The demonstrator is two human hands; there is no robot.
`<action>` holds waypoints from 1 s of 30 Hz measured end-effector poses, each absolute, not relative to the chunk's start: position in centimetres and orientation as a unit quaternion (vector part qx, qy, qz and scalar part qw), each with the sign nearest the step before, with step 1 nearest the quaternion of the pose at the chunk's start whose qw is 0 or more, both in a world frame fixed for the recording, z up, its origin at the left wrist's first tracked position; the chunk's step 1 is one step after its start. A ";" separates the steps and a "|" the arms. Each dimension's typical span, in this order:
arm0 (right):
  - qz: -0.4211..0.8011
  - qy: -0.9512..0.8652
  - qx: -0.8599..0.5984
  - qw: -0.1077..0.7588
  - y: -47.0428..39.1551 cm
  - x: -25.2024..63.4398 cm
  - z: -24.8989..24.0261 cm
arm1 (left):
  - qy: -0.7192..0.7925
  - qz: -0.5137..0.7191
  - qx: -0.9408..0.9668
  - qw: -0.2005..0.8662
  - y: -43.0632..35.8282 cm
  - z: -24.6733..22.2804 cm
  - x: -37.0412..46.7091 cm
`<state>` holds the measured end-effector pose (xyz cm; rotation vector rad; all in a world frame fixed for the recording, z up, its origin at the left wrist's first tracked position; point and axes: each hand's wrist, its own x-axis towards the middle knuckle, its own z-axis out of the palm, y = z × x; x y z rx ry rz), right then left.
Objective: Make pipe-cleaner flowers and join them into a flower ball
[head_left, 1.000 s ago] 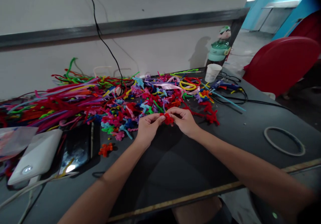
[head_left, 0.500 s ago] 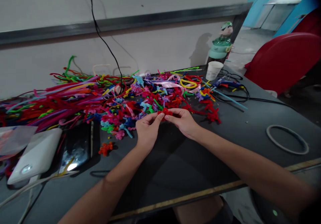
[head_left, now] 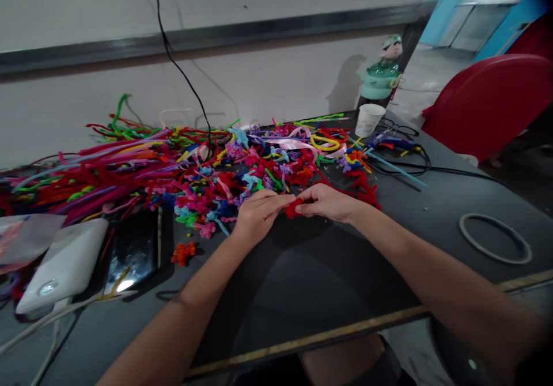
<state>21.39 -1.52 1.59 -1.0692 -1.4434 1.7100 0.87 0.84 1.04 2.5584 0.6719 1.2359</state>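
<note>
Over the dark table, a small red pipe-cleaner piece (head_left: pixel 294 208), bent into a compact, fuzzy shape, is held between my two hands. My right hand (head_left: pixel 326 203) pinches it from the right with thumb and index finger. From the left, my left hand (head_left: pixel 259 214) has its fingers pressed together, their tips on the upper left of the piece; its thumb is mostly hidden. Just beyond my hands lies a heap of twisted pipe-cleaner flowers (head_left: pixel 224 184) in many colours. An orange pipe-cleaner flower (head_left: pixel 184 253) sits apart, left of my left wrist.
Loose pipe cleaners (head_left: pixel 108 170) pile against the wall at left. A white power bank (head_left: pixel 64 265) and a dark phone (head_left: pixel 132 253) lie near left. At right are a paper cup (head_left: pixel 369 121), a green figure-shaped bottle (head_left: pixel 380 78), a glue gun (head_left: pixel 391 141) and a ring (head_left: pixel 495 239).
The red piece has turned and shifted slightly right and down. My left fingers have straightened and rolled over, back of the hand up; my right hand has turned a little.
</note>
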 end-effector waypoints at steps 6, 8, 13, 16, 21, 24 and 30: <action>0.650 -0.619 -0.374 0.234 -1.5 22.7 2.7 | 0.203 0.372 0.895 0.136 0.5 1.6 1.2; 0.633 -0.645 -0.375 0.206 -1.6 22.9 3.1 | 0.198 0.341 0.906 0.154 0.4 2.0 1.4; 0.586 -0.698 -0.378 0.161 -2.0 22.7 3.8 | 0.154 0.245 0.931 0.224 -0.1 2.8 1.9; 0.491 -0.741 -0.430 0.157 -2.3 22.2 4.2 | 0.207 0.218 0.932 0.204 -0.4 2.9 2.1; 0.201 -0.780 -0.543 0.237 -3.5 20.1 4.4 | 0.376 0.259 0.864 0.213 -0.8 2.7 2.6; 0.075 -0.787 -0.537 0.296 -4.2 18.4 4.0 | 0.455 0.294 0.780 0.314 -0.8 2.5 2.7; 0.118 -0.746 -0.553 0.351 -3.5 18.8 3.5 | 0.430 0.372 0.728 0.383 -0.2 2.3 2.2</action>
